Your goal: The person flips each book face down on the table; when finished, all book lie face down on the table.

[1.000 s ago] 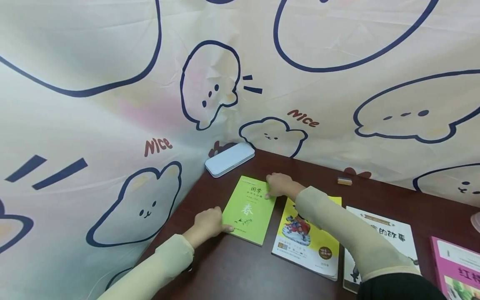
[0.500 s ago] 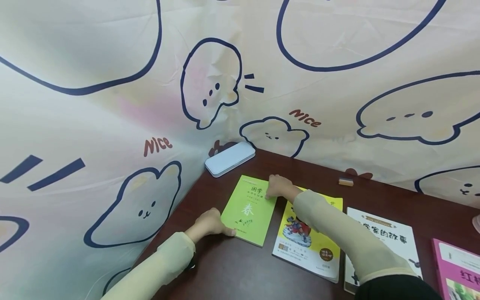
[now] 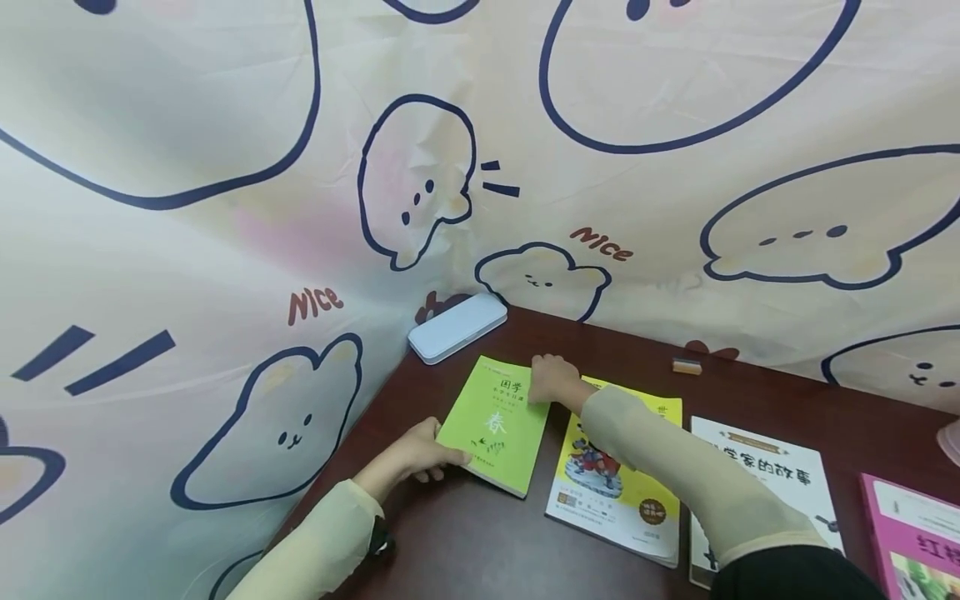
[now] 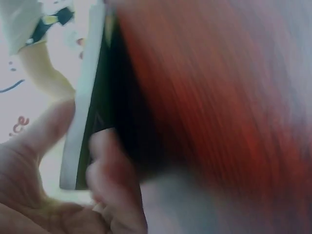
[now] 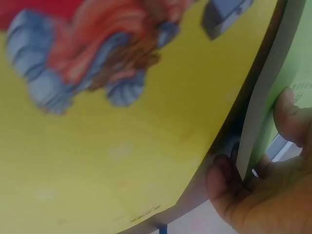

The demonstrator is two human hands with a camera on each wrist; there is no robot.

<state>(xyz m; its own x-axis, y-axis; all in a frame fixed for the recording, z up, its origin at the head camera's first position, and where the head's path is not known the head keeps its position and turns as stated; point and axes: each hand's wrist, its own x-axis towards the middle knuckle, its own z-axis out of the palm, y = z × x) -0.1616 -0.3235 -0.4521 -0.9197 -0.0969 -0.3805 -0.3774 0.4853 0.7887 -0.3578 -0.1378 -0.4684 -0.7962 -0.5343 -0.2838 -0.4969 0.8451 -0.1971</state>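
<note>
Head view: green book (image 3: 495, 422) over the table (image 3: 465, 550), pinched at two edges.
Left hand (image 3: 418, 454) holds it at 8 o'clock, right hand (image 3: 553, 382) at 2, each between thumb and fingers; yellow book (image 3: 647, 507) lies at 4, white case (image 3: 457, 327) at 11.

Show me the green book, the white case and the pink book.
Green book (image 3: 492, 425): head view, middle of its cover.
White case (image 3: 457, 326): head view, its top.
Pink book (image 3: 917, 537): head view, its cover.

Lime-green paperback book (image 3: 493, 427): 国学, 春. White-covered book (image 3: 787, 467): 学家的故事. Magenta-covered book (image 3: 918, 533): 红. Pale printed fabric wall (image 3: 300, 242): "Nice", twice.
</note>
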